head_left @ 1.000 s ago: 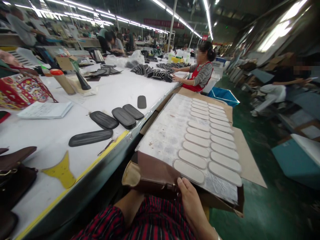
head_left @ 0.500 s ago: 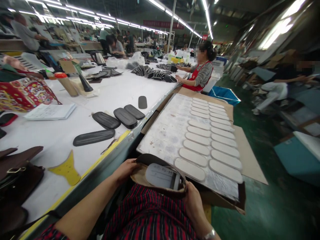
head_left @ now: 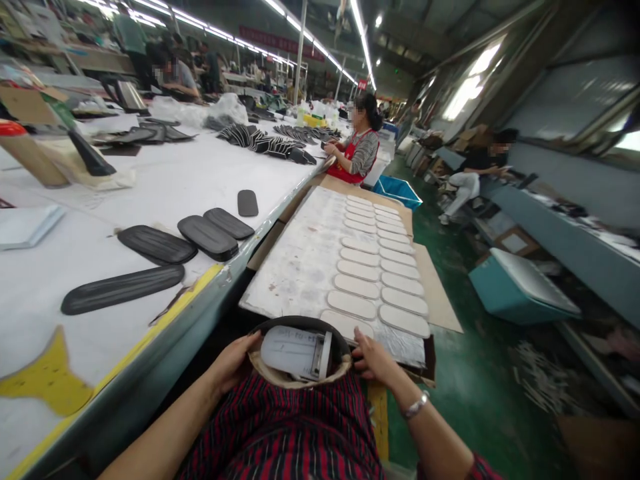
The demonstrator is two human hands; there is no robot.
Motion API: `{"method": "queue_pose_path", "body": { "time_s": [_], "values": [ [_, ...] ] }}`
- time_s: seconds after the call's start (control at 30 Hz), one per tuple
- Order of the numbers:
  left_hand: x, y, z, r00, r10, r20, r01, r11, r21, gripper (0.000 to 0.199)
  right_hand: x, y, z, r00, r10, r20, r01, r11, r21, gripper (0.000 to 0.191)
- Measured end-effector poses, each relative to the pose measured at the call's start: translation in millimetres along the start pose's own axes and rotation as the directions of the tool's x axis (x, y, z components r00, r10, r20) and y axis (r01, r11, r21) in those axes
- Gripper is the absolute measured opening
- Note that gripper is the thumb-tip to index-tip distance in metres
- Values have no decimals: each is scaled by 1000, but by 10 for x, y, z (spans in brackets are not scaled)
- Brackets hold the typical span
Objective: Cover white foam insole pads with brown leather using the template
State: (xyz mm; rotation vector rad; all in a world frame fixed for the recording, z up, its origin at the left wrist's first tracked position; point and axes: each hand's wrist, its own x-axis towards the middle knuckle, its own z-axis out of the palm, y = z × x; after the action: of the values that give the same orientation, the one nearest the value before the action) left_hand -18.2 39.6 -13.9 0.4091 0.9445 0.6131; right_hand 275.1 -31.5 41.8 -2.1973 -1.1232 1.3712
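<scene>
At my lap is an open bag body, dark outside with a tan lining. A whitish plastic template with handwriting and a small frame-like end lies inside its mouth. My left hand holds the bag's left side, its fingertips partly hidden behind the rim. Beside the right rim, my right hand has its fingers spread; whether they touch the bag is unclear. Just beyond are pale oval pieces laid in two columns on a whitish board.
To the left, a white table carries dark oval pieces and a yellow template. A co-worker in a red apron works at its far edge. Right of the board are a green floor, a blue crate and a teal box.
The view has swung right. The bag has turned and its mouth shows more fully, with the template more visible. My right hand has loosened from the rim and its fingers have spread.
</scene>
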Motion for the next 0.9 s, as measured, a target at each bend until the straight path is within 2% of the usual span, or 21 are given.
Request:
{"method": "queue_pose_path", "body": {
  "time_s": [0.07,0.1,0.17,0.23,0.3,0.4,0.47,0.6,0.7,0.8,0.87,0.9],
  "values": [
    [27,-6,-32,1000,-21,7,21,1000,5,24,-142,-283,-169,987,54,150,-59,998,27,71],
    [43,-9,-45,999,-31,16,31,999,10,25,-209,-438,-202,968,61,243,-63,998,3,75],
    [72,-14,-69,997,-50,52,50,999,16,25,-301,-720,-169,934,115,338,-88,992,-93,78],
    [88,-18,-89,995,-57,86,55,998,21,25,-321,-919,-49,920,193,340,-112,963,-243,76],
    [83,-17,-97,994,-49,101,47,999,27,25,-287,-1025,88,929,240,281,-132,925,-356,67],
    [36,-8,-57,996,-36,84,32,998,52,29,-230,-1058,198,959,204,197,-129,932,-339,41],
    [-7,-1,4,998,-21,62,15,995,95,31,-223,-996,173,970,181,163,-123,942,-312,24],
    [-52,4,109,997,52,59,-68,945,320,36,-215,-606,-2,971,185,149,-141,954,-266,10],
    [-34,23,99,975,168,146,-221,808,546,48,-178,-195,-57,970,128,205,-105,987,-118,18],
    [7,92,59,943,263,202,-324,605,727,63,-152,54,-12,973,82,216,-65,994,-84,28],
    [47,175,75,922,326,208,-340,430,836,68,-156,63,33,992,12,123,9,985,-172,35],
    [74,225,105,909,345,233,-347,319,882,65,-162,28,53,997,-69,43,78,957,-281,42]
  ]
}}
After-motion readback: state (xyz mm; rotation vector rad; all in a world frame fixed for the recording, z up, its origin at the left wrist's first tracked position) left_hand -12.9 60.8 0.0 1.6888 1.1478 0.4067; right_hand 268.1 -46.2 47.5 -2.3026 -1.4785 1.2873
